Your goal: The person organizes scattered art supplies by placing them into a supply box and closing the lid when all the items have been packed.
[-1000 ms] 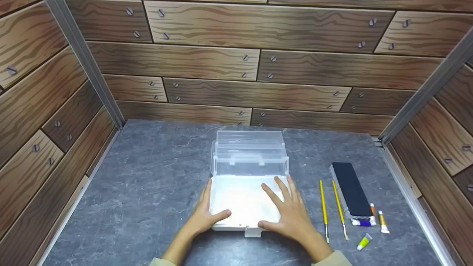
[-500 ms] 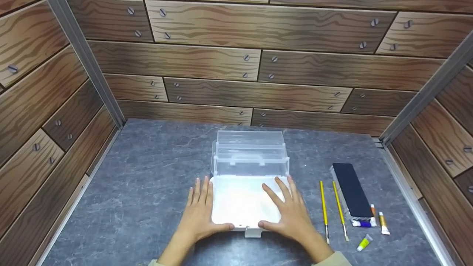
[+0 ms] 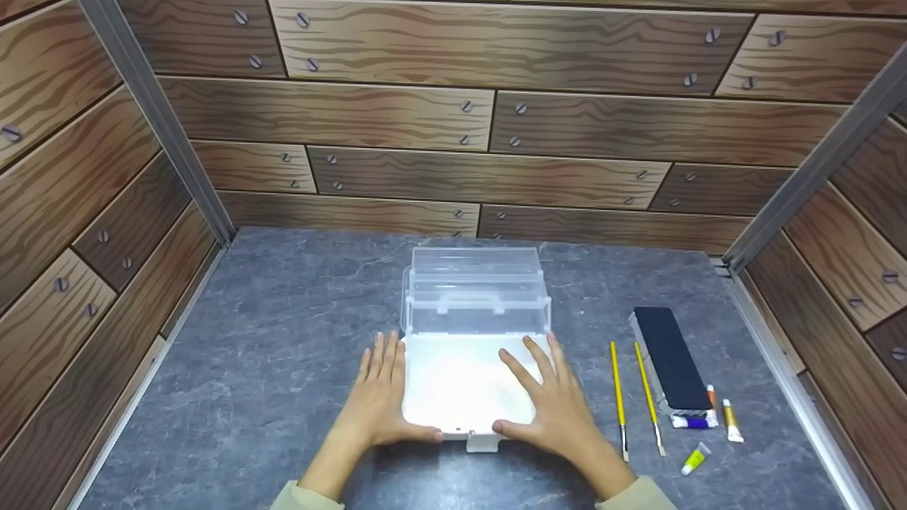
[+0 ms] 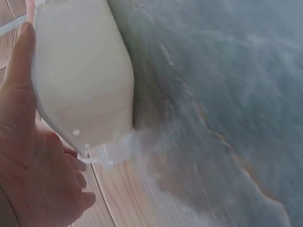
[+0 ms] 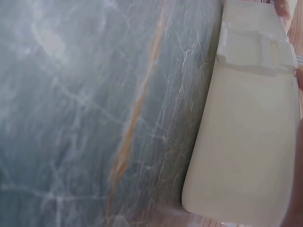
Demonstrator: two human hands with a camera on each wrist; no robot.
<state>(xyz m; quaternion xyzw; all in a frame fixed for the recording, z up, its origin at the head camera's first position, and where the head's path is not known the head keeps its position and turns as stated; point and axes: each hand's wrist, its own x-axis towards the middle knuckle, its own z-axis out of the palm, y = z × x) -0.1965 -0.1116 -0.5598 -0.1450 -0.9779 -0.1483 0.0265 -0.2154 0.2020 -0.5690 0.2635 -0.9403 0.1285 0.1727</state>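
Observation:
A white plastic storage box (image 3: 464, 382) stands on the table, its clear tiered trays (image 3: 476, 290) raised behind the white base. A latch (image 3: 483, 443) hangs at the front; the right wrist view shows the latch tab (image 5: 246, 49) on the front wall. My left hand (image 3: 375, 407) lies along the box's left side, fingers straight and thumb at the front edge. In the left wrist view, the left hand (image 4: 28, 156) is beside the box's wall (image 4: 85, 71). My right hand (image 3: 560, 407) rests on the base's right side with fingers spread and thumb near the latch.
Two yellow-handled paintbrushes (image 3: 618, 397) lie right of the box. Beyond them is a long dark-topped case (image 3: 672, 358). Near its front end lie several small paint tubes, including a yellow-green tube (image 3: 696, 459) and a gold tube (image 3: 732, 421). Wood-patterned walls (image 3: 397, 113) enclose the table.
My left hand's fingers have shifted outward along the box's left side, and its thumb has come down to the front edge. The right hand keeps its place on the box.

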